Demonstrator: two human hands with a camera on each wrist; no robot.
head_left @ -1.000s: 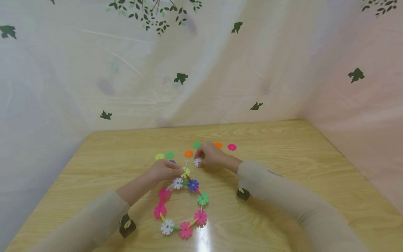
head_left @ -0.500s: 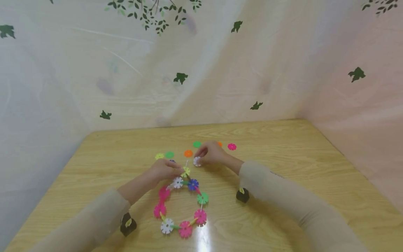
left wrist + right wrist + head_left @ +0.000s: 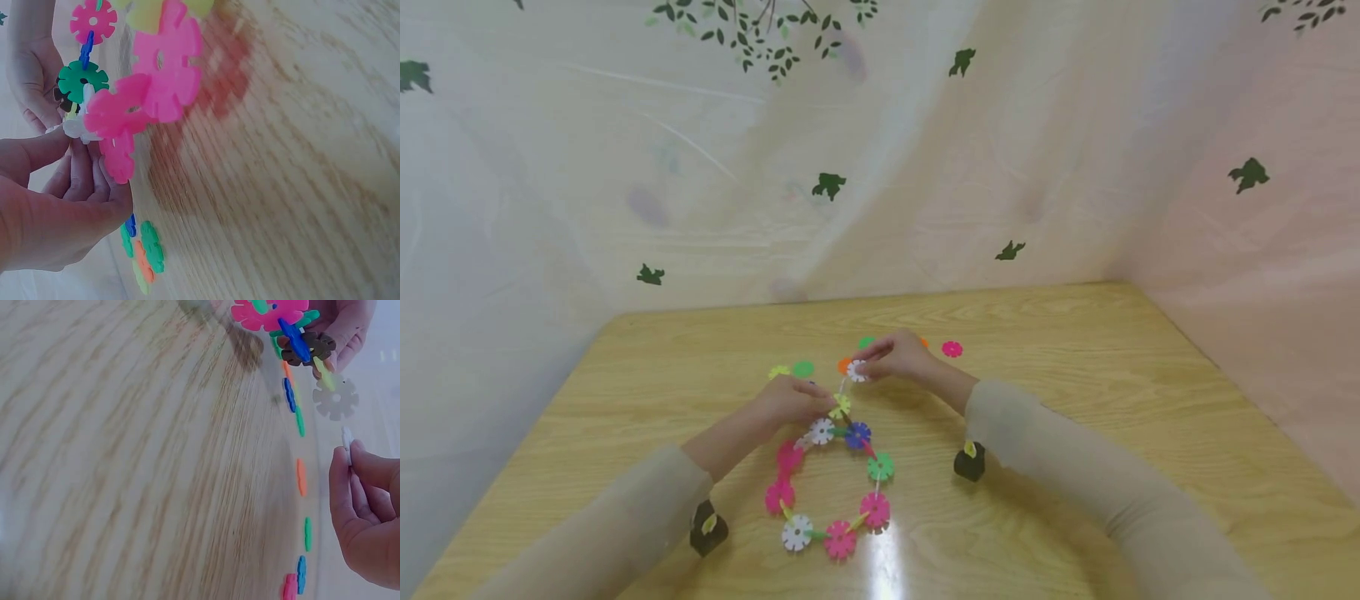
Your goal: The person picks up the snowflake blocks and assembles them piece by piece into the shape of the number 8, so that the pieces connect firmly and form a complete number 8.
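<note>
Shifted leftward: the loose white disc [image 3: 857, 371]. Left hand [image 3: 793, 402] pinches the chain of flower discs [image 3: 858, 435]; its edge-on white end piece [image 3: 842, 385] points toward the counter [image 3: 1037, 375]'s far edge. Just right, apart, the right hand [image 3: 898, 354] pinches the loose white disc.

A glossy, light-brown, wood-grain table [image 3: 1060, 358] is filling much of the lower half of the head view, a white streak of glare [image 3: 883, 562] shining at bottom centre. Left of the frame's middle, a flat, yellow, notched plastic disc [image 3: 779, 372] is lying near a flat, green, notched plastic disc [image 3: 803, 368], a sliver of blue plastic disc [image 3: 812, 383] showing below. Near centre, a flat orange plastic disc [image 3: 844, 366] is lying partly covered, a second green disc [image 3: 866, 342] above; rightward, another orange disc [image 3: 924, 342] is peeking out near a flat, pink, notched plastic disc [image 3: 952, 348]
</note>
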